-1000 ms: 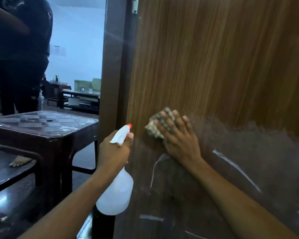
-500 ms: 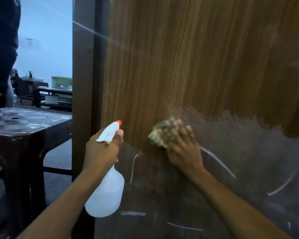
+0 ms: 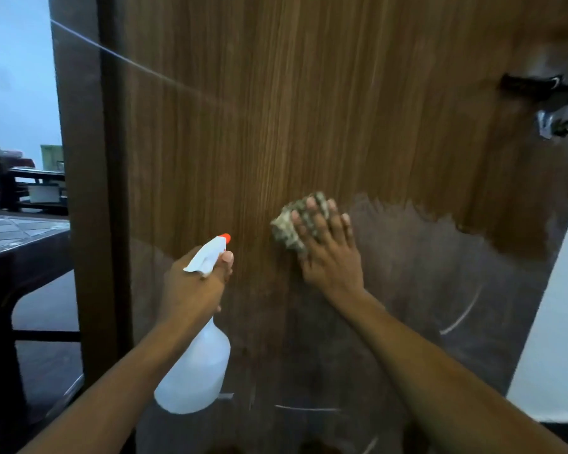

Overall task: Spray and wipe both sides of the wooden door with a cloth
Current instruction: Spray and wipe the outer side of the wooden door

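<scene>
Wood-grain door [image 3: 309, 109] fills the view, upright between a dark frame [image 3: 79, 158] on the left and a pale wall [image 3: 558, 322] on the right. Its upper part is warm brown. The lower part looks dull and grey with pale streaks, which seems to be a film not yet wiped off.

The right hand [image 3: 328, 253] lies flat on the door at the border of the two zones. Its fingers are straight and slightly spread over a mottled cloth [image 3: 284, 229], pressing it to the wood. The flat palm probably spreads pressure across the whole wad.

The left hand [image 3: 194, 283] wraps the neck of a white bottle [image 3: 194, 371], fingers curled round it and one at the trigger. The orange nozzle [image 3: 224, 238] points at the door just left of the cloth, likely so the spray lands where the cloth goes next. The bottle's body hangs below the fist.

A dark handle [image 3: 538, 86] sits at upper right, well apart from both hands. A dark table [image 3: 20, 237] stands beyond the frame.
</scene>
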{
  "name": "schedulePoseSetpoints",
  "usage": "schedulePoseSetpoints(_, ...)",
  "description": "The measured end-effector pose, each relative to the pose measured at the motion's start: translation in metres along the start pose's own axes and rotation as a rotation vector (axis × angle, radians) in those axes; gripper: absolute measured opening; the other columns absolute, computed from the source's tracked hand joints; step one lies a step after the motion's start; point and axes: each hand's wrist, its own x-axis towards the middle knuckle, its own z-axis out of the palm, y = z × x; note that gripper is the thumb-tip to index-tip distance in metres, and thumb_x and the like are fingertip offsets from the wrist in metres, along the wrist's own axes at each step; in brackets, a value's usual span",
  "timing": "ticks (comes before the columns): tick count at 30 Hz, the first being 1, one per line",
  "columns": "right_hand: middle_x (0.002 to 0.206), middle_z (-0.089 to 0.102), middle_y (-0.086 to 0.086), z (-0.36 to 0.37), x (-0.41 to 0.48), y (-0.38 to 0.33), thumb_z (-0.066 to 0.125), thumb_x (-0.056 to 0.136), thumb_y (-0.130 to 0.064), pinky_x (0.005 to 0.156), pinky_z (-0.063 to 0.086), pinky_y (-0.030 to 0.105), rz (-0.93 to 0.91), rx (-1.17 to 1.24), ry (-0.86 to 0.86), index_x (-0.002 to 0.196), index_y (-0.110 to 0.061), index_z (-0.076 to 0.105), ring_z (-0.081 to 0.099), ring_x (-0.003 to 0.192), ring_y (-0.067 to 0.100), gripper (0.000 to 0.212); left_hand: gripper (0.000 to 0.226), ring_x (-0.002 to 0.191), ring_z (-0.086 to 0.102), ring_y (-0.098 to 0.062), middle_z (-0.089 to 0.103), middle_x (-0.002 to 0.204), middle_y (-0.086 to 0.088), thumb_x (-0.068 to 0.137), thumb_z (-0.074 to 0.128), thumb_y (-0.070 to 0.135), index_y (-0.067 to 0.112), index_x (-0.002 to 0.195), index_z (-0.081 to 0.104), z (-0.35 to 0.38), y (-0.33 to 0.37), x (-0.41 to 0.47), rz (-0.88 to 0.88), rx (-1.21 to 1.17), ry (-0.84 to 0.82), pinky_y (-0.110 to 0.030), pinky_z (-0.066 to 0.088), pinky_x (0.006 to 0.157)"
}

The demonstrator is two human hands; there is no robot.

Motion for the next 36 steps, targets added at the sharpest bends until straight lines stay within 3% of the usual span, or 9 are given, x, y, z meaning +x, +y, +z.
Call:
schedulePoseSetpoints(2, 0.167, 0.005, 0.006, -0.010, 0.031, 0.005, 0.044, 0.100, -0.038, 0.123, 0.008, 0.053, 0.253, 0.054, 0.043, 0.160, -0.026, 0.013, 0.000, 0.153, 0.036, 0.068, 0.041, 0.072, 0.063, -0.017, 0.067, 0.106, 0.000, 0.083, 0.058, 0.045, 0.023, 0.118, 0.059, 0.005, -0.001, -0.002, 0.000, 0.005, 0.003, -0.020, 0.047, 0.047)
schedulePoseSetpoints(4, 0.167, -0.002, 0.007, -0.016, 0.058, -0.007, 0.041, 0.100, -0.040, 0.122, 0.005, 0.054, 0.315, 0.077, 0.043, 0.160, -0.024, 0.010, -0.005, 0.152, 0.038, 0.068, 0.043, 0.073, 0.063, -0.017, 0.067, 0.108, 0.001, 0.083, 0.058, 0.044, 0.023, 0.121, 0.058, 0.012, 0.001, -0.005, -0.005, -0.002, -0.003, -0.018, 0.045, 0.046)
schedulePoseSetpoints(10, 0.166, 0.015, 0.003, -0.001, -0.006, 0.027, 0.053, 0.098, -0.034, 0.121, 0.018, 0.052, -0.306, -0.024, -0.027, 0.157, -0.027, 0.025, 0.009, 0.153, 0.034, 0.066, 0.036, 0.071, 0.065, -0.016, 0.068, 0.106, 0.002, 0.089, 0.054, 0.041, 0.031, 0.124, 0.058, 0.033, 0.026, -0.008, 0.098, 0.045, -0.029, -0.024, 0.049, 0.051)
schedulePoseSetpoints(13, 0.166, 0.012, 0.005, -0.009, -0.046, 0.078, 0.058, 0.096, -0.032, 0.122, 0.016, 0.053, -0.104, -0.031, -0.033, 0.158, -0.026, 0.021, 0.008, 0.153, 0.035, 0.073, 0.028, 0.068, 0.064, -0.018, 0.068, 0.102, 0.001, 0.088, 0.056, 0.041, 0.028, 0.113, 0.060, 0.049, 0.028, -0.020, 0.052, 0.045, -0.012, -0.022, 0.047, 0.050)
schedulePoseSetpoints(16, 0.167, 0.004, 0.008, -0.022, -0.005, 0.085, 0.041, 0.102, -0.039, 0.123, 0.010, 0.052, 0.219, 0.029, 0.035, 0.160, -0.024, 0.013, 0.001, 0.153, 0.037, 0.065, 0.034, 0.074, 0.063, -0.016, 0.067, 0.105, 0.001, 0.086, 0.058, 0.042, 0.022, 0.114, 0.060, 0.063, 0.030, -0.027, 0.006, 0.030, 0.009, -0.020, 0.045, 0.051)
schedulePoseSetpoints(18, 0.167, 0.004, 0.007, -0.029, 0.031, 0.070, 0.036, 0.102, -0.040, 0.123, 0.008, 0.053, 0.288, 0.082, 0.058, 0.159, -0.024, 0.017, -0.001, 0.153, 0.037, 0.062, 0.038, 0.073, 0.063, -0.016, 0.066, 0.104, 0.003, 0.085, 0.057, 0.044, 0.022, 0.115, 0.060, 0.075, 0.036, -0.028, 0.003, 0.050, 0.003, -0.020, 0.045, 0.051)
schedulePoseSetpoints(24, 0.165, 0.019, 0.004, -0.008, -0.043, 0.103, 0.046, 0.101, -0.042, 0.120, 0.021, 0.052, -0.244, 0.012, -0.005, 0.156, -0.028, 0.030, 0.013, 0.152, 0.034, 0.059, 0.034, 0.064, 0.063, -0.020, 0.067, 0.091, 0.007, 0.088, 0.055, 0.043, 0.025, 0.115, 0.062, 0.115, 0.053, -0.036, 0.055, 0.052, -0.029, -0.022, 0.045, 0.050)
schedulePoseSetpoints(31, 0.167, 0.002, 0.008, -0.031, -0.027, 0.179, 0.035, 0.102, -0.041, 0.122, 0.011, 0.055, 0.323, 0.024, 0.065, 0.159, -0.024, 0.013, -0.001, 0.153, 0.037, 0.063, 0.045, 0.080, 0.063, -0.019, 0.065, 0.111, 0.000, 0.079, 0.057, 0.048, 0.025, 0.117, 0.058, 0.160, 0.048, -0.043, -0.018, -0.022, -0.060, -0.020, 0.044, 0.053)
schedulePoseSetpoints(36, 0.166, 0.013, 0.004, -0.018, -0.059, 0.169, 0.046, 0.101, -0.039, 0.120, 0.017, 0.055, -0.070, 0.007, -0.020, 0.157, -0.028, 0.024, 0.006, 0.153, 0.035, 0.061, 0.039, 0.069, 0.061, -0.017, 0.064, 0.107, 0.003, 0.082, 0.057, 0.044, 0.030, 0.118, 0.056, 0.191, 0.043, -0.060, 0.016, -0.025, -0.108, -0.020, 0.043, 0.049)
